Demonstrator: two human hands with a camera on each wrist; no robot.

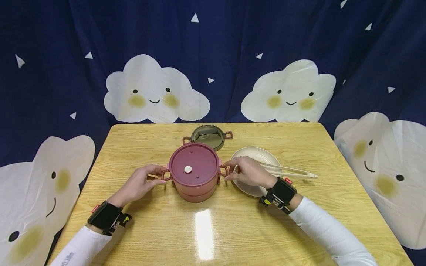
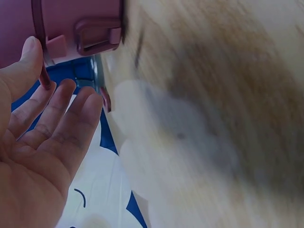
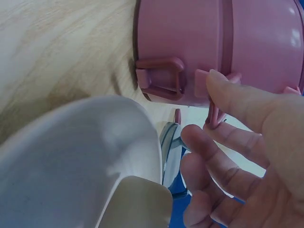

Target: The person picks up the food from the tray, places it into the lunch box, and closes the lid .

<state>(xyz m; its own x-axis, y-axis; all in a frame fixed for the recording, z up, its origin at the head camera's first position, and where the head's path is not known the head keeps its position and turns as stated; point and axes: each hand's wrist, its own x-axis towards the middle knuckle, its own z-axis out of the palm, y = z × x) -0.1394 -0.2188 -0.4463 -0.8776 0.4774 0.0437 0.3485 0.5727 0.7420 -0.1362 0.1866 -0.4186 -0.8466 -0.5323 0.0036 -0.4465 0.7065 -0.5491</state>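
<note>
A pink two-tier pot [image 1: 196, 190] with a dark maroon lid [image 1: 199, 159] and a small white knob stands at the table's middle. On its left, my left hand [image 1: 139, 184] pinches the upper side handle [image 2: 44, 78] between thumb and fingertips, the other fingers spread loosely. The opposite upper handle [image 3: 214, 111] is pinched by my right hand [image 1: 251, 171], thumb above and index finger beneath. A lower handle [image 3: 178, 76] shows below each hand in the wrist views, untouched. The pot's far side is hidden.
Behind the pot lies a round dark see-through lid [image 1: 208, 137] with two maroon side handles. A cream dish [image 1: 254, 150], partly under my right hand, bears beige tongs [image 1: 293, 170] reaching rightward. A blue curtain [image 1: 226, 44] with clouds surrounds the wooden table [image 1: 159, 229].
</note>
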